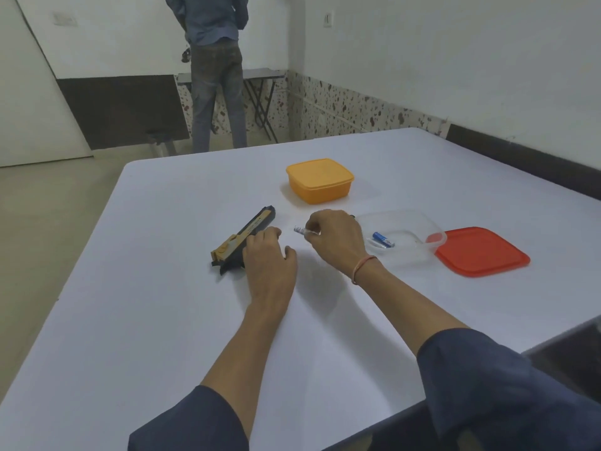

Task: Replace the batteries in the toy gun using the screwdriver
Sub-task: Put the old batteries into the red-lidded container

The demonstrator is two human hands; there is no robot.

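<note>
On table [162, 320] | left hand [270, 260] palm-down, loose on toy gun [247, 234] | right hand [336, 237] pinching screwdriver [300, 230]

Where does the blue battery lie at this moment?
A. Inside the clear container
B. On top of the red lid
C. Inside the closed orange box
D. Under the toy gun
A: the blue battery lies on the bottom of the open clear container, to the left of the red lid and not on it.
</note>
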